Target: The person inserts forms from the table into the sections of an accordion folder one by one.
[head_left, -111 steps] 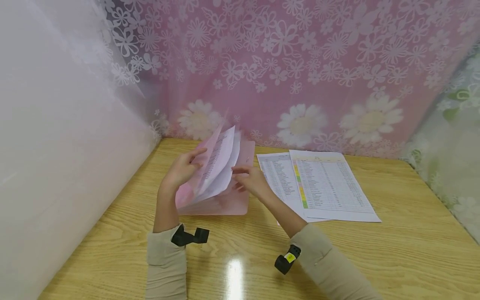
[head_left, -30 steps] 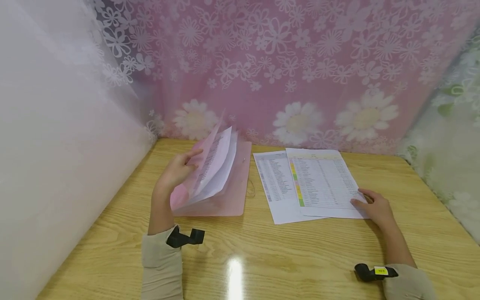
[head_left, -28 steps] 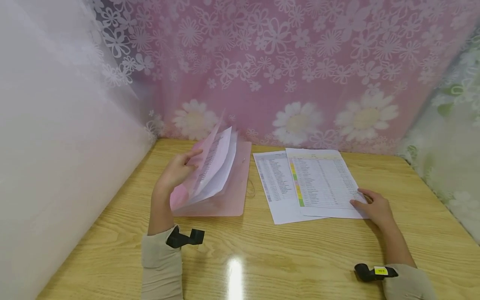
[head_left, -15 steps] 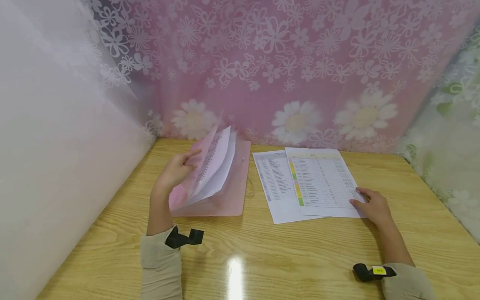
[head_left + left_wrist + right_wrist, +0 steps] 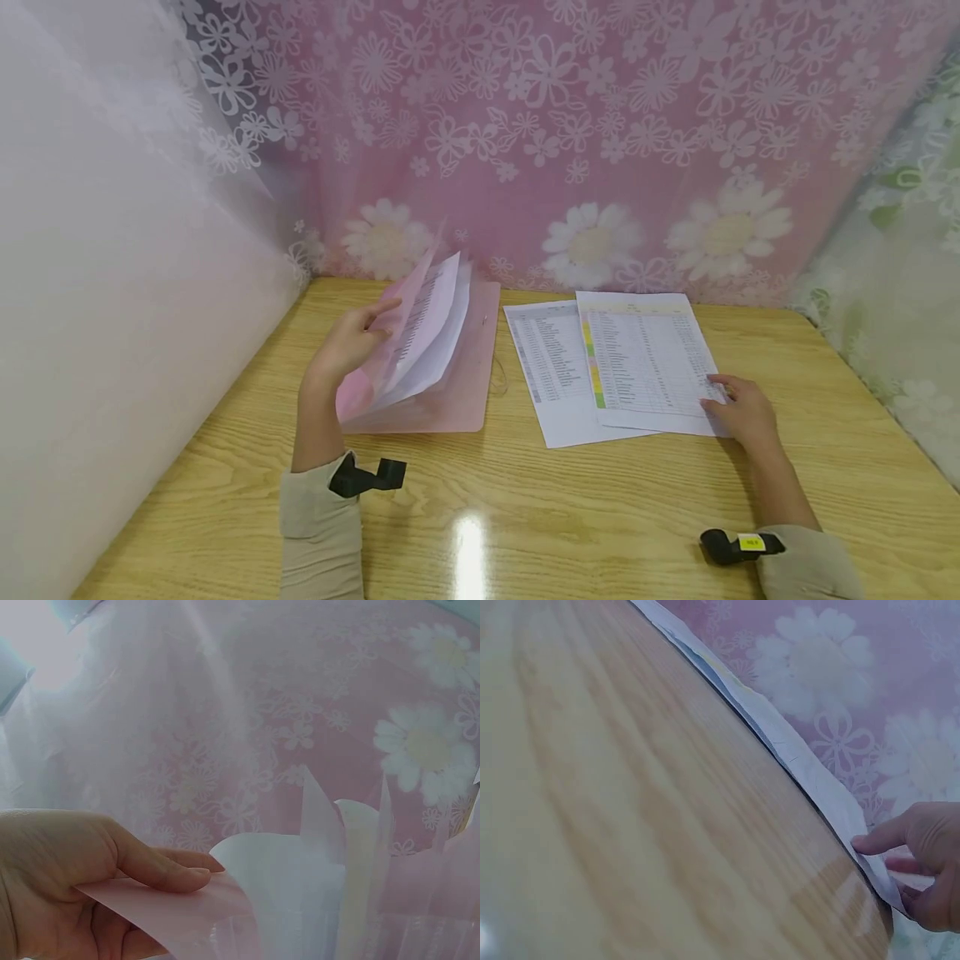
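My left hand [image 5: 347,343] holds up the front cover of a pink folder [image 5: 486,358]; in the left wrist view the thumb lies over the cover's edge [image 5: 217,907] with the fingers beneath. White printed sheets [image 5: 431,333] stand fanned inside the folder. To its right lies a printed table sheet [image 5: 551,358], partly covered by another sheet with a coloured left column [image 5: 652,358]. My right hand [image 5: 750,412] pinches that top sheet at its lower right edge. In the right wrist view the thumb is on the sheet [image 5: 817,784], which lifts slightly at the edge.
Wood-grain table [image 5: 525,517] lies under everything. A pink flowered curtain [image 5: 525,150] hangs behind, with a pale sheet wall [image 5: 135,292] on the left and a green-patterned one [image 5: 915,275] on the right. Clear pocket edges [image 5: 375,930] show in the folder.
Since the earliest frame, my right hand has left the folder's pages and gone right to the top sheet. That sheet has just shifted slightly rightward and turned. My left hand keeps its hold.
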`<state>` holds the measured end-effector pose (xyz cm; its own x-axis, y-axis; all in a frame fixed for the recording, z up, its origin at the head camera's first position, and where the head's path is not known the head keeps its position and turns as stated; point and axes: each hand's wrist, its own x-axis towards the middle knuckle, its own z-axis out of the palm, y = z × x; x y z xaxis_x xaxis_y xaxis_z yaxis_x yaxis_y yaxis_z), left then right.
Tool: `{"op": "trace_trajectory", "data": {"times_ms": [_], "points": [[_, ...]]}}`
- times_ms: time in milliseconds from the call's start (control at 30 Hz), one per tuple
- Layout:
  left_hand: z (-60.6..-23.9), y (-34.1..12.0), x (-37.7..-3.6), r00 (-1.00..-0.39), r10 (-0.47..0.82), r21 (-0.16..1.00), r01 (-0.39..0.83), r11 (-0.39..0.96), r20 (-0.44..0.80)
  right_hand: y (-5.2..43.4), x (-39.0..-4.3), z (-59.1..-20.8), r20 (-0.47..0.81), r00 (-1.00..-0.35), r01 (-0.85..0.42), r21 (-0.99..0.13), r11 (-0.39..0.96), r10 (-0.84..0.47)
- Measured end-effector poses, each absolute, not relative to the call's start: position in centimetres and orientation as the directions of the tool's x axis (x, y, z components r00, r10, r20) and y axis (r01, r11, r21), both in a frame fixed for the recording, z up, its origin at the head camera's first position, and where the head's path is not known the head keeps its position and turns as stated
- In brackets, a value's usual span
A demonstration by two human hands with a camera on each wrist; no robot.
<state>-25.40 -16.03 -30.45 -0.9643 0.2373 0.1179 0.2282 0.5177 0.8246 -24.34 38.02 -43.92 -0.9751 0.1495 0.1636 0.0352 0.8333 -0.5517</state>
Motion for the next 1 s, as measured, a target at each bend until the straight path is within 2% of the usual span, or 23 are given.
{"op": "trace_trajectory", "data": {"times_ms": [133, 333, 667, 1000], "points": [[-30.4, -16.1, -25.4, -0.963, 0.236, 0.820, 0.236, 0.521, 0.128, 38.0, -24.1, -43.6, 0.164, -0.962, 0.080, -0.589, 0.804, 0.216], [-30.5, -16.2, -25.4, -0.961, 0.243, 0.815, 0.247, 0.524, 0.136, 38.1, -23.8, -43.4, 0.080, -0.962, 0.142, -0.675, 0.724, 0.262], [-30.3, -16.2, -25.2, -0.961, 0.240, 0.821, 0.247, 0.515, 0.138, 39.3, -23.7, -43.2, -0.116, -0.987, 0.159, -0.789, 0.593, 0.110], [-30.3, -16.3, -25.3, -0.963, 0.233, 0.822, 0.238, 0.518, 0.132, 39.5, -24.2, -43.9, -0.085, -0.980, 0.166, -0.849, 0.502, 0.180]]}}
